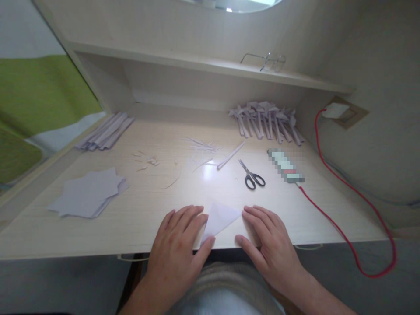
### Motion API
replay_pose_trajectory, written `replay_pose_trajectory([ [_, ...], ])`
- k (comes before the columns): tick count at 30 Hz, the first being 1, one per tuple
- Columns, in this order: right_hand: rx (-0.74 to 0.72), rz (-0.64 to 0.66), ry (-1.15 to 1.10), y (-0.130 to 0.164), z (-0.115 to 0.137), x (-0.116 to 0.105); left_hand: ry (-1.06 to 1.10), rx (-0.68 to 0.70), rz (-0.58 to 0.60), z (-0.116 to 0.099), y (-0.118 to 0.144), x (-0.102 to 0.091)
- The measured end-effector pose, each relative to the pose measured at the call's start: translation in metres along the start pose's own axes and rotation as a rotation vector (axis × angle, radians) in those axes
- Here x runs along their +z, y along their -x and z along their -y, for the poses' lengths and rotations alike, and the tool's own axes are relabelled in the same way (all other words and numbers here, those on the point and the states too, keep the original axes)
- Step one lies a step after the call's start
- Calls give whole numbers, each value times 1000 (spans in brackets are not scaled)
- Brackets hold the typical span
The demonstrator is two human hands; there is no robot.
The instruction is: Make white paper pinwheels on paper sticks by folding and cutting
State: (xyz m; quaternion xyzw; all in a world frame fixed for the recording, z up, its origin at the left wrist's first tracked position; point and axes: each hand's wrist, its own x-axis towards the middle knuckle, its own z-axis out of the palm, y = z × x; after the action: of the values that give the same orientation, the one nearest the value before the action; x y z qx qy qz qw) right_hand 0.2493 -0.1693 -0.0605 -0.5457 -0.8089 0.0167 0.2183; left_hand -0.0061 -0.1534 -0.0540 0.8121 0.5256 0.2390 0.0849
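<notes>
left hand point(179, 247): mine, flat on the folded paper point(219, 217), fingers spread and pressing its left side, thumb at the lower edge; nothing pinched.
right hand point(267, 243): mine, flat too, fingertips touching the paper's right corner, fingers apart, not clamped on anything.
folded paper: white, triangular, lying at the near edge of the desk point(328, 210), between both hands (partly hidden under the left one).
scissors point(252, 176): closed, just beyond the right hand.
paper stack point(89, 194): far left, well apart.
folded strips point(268, 119): piled at the back right; second bundle point(105, 132) back left.
red cable point(348, 227): runs off the right edge.
glasses point(266, 61): on the shelf above.
</notes>
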Motion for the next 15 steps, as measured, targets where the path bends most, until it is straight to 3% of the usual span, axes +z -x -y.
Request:
replay_pose_trajectory([
  [15, 9, -43, -52, -3, -2, 3, 11, 3, -2, 0, -1, -1],
])
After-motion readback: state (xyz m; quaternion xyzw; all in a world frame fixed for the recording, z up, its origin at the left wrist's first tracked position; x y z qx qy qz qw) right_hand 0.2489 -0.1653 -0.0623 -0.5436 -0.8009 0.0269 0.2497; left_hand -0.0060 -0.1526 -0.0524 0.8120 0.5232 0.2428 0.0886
